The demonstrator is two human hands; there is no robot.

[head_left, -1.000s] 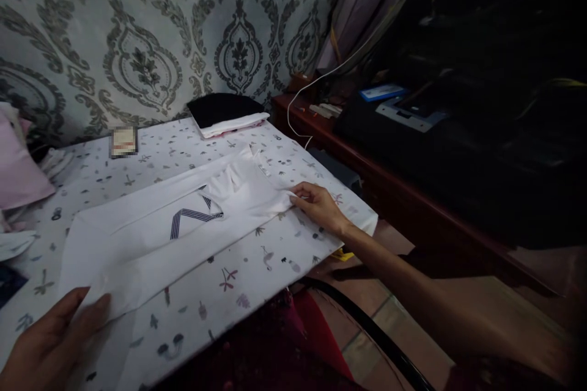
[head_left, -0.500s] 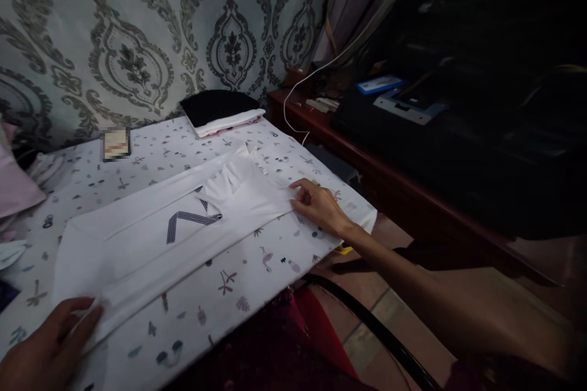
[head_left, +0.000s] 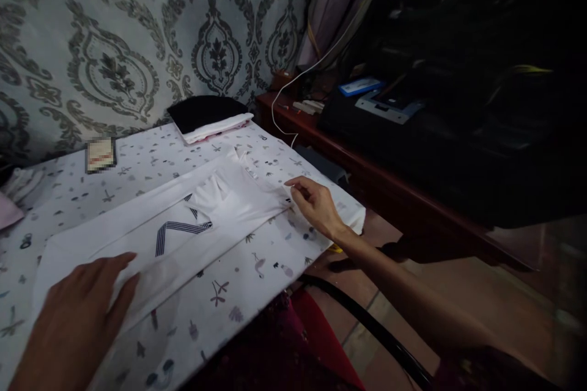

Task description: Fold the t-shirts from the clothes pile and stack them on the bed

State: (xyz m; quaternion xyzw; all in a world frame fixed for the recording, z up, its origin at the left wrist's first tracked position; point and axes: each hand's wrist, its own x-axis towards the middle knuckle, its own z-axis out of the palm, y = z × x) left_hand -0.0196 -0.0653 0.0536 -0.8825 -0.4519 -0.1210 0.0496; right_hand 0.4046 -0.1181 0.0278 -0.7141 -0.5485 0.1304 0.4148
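A white shirt (head_left: 238,201) with a blue-and-white striped trim lies partly folded lengthwise on the patterned sheet. My left hand (head_left: 87,299) is over its near left end, fingers apart and bent slightly downward, touching or just above the cloth. By the shirt's right end is my right hand (head_left: 316,204), its fingers loosely curved. The thumb and forefinger appear slightly apart, at the cloth's edge, with no fabric visibly pinched between them. The lower fingers of this hand are partly hidden.
A stack of folded clothes (head_left: 211,119), black on top, sits at the back of the sheet-covered surface (head_left: 257,263). A small blurred card-like item (head_left: 101,154) lies at back left. Right of the surface stands a dark red wooden desk (head_left: 362,162) with a white cable (head_left: 275,113).
My left hand has let go of the shirt's near left corner and moved right and up over the cloth. My right hand's pinch on the right end has loosened. The view has shifted slightly.
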